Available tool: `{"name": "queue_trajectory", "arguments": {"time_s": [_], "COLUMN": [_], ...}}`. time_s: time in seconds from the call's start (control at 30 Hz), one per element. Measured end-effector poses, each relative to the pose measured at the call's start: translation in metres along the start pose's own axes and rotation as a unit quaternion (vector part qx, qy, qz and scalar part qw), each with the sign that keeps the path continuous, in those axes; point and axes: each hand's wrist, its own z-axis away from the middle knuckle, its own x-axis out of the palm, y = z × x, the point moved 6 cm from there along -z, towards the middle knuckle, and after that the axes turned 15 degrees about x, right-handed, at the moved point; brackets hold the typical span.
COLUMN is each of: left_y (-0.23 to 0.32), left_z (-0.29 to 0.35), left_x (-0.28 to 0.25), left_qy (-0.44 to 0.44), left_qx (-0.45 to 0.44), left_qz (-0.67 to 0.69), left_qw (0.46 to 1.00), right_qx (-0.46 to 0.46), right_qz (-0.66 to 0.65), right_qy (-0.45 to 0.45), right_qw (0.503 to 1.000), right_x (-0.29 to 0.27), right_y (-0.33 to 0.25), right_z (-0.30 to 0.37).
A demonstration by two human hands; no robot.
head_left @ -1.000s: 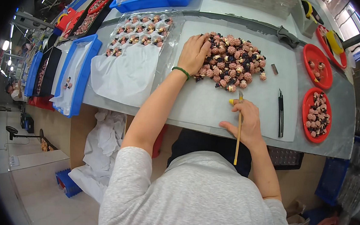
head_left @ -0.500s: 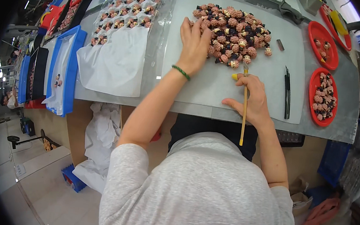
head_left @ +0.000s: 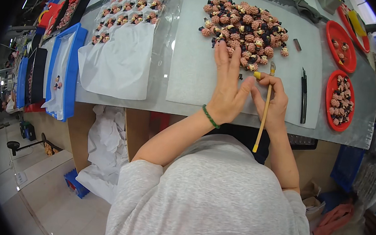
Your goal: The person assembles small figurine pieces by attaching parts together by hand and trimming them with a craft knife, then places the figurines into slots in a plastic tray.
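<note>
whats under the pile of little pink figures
The pile of pink figures lies on a white mat spread over the grey table. The left hand covers the pile's near edge, so anything beneath the palm is hidden.

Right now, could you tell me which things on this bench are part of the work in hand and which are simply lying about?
In use:
- left hand, fingers at the edge of the pile of small pink figures
- right hand gripping a wooden brush
- white mat under the pile

Lying about:
- black pen
- two red dishes
- blue tray
- white sheet with rows of figures
</note>
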Motion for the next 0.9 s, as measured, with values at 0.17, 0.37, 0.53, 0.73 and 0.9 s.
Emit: {"name": "queue_trajectory", "arguments": {"time_s": [0.17,0.37,0.53,0.73,0.9], "left_y": [-0.019,-0.047,-0.032,-0.012,-0.016], "left_z": [0.013,0.021,0.007,0.0,0.001], "left_x": [-0.044,-0.059,-0.057,-0.027,-0.007], "left_qy": [0.054,0.156,0.064,0.006,0.042], "left_qx": [-0.075,-0.149,-0.108,-0.142,-0.225], "left_qz": [0.079,0.133,0.008,0.219,0.375], "left_qw": [0.993,0.967,0.992,0.965,0.898], "right_qx": [0.03,-0.076,-0.17,0.12,0.132], "right_qz": [-0.028,0.066,0.178,-0.23,-0.293], "right_qy": [-0.003,-0.013,-0.012,-0.077,-0.08], "right_qw": [0.999,0.995,0.969,0.963,0.943], "right_x": [-0.007,0.012,0.026,0.015,0.009], "right_y": [0.01,-0.02,-0.027,-0.002,-0.008], "right_z": [-0.001,0.001,0.0,-0.003,0.003]}}
